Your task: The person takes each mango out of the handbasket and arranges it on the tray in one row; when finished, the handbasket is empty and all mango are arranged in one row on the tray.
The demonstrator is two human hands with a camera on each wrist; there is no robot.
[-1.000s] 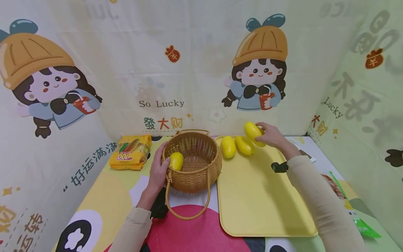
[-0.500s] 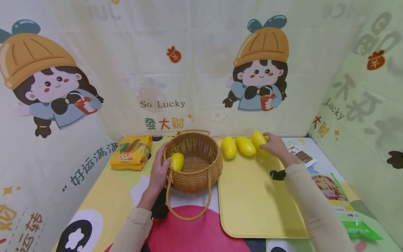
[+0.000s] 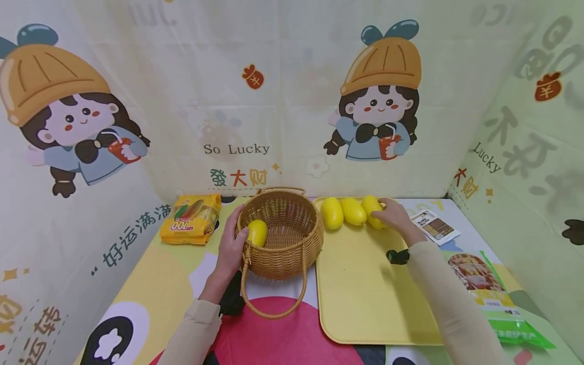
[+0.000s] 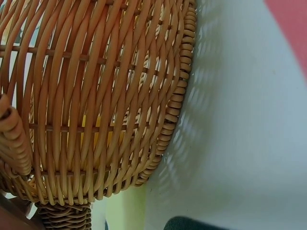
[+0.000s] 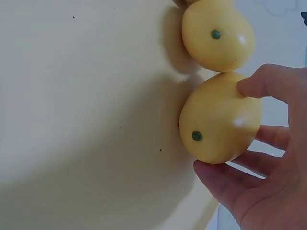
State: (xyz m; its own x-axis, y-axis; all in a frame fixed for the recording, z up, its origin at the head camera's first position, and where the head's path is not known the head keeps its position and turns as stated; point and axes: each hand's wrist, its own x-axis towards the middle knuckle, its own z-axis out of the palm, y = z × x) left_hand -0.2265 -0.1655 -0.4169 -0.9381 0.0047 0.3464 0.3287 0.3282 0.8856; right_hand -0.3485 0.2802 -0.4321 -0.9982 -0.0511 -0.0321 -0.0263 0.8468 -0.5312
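Observation:
My right hand (image 3: 393, 215) holds a smooth yellow mango (image 5: 220, 120), thumb on one side and fingers around the other. That mango rests at the back of the yellow tray (image 3: 365, 294), touching a second mango (image 3: 353, 211). A third mango (image 3: 332, 213) lies to their left on the tray. On the left, my left hand (image 3: 231, 243) grips the rim of a wicker basket (image 3: 278, 261), its thumb inside by another yellow mango (image 3: 257, 233). The left wrist view is mostly filled by the basket's woven side, with a little yellow showing through the gaps.
Behind the left hand lies a yellow snack packet (image 3: 190, 220). To the tray's right are a white and brown packet (image 3: 435, 226) and a green food bag (image 3: 493, 299). The basket's handle (image 3: 274, 317) hangs toward the front. Printed cloth walls (image 3: 292, 101) enclose the table.
My right hand has lowered the mango onto the tray's back edge, beside the other two. The middle mango has shifted slightly. My left hand and the basket stay in place.

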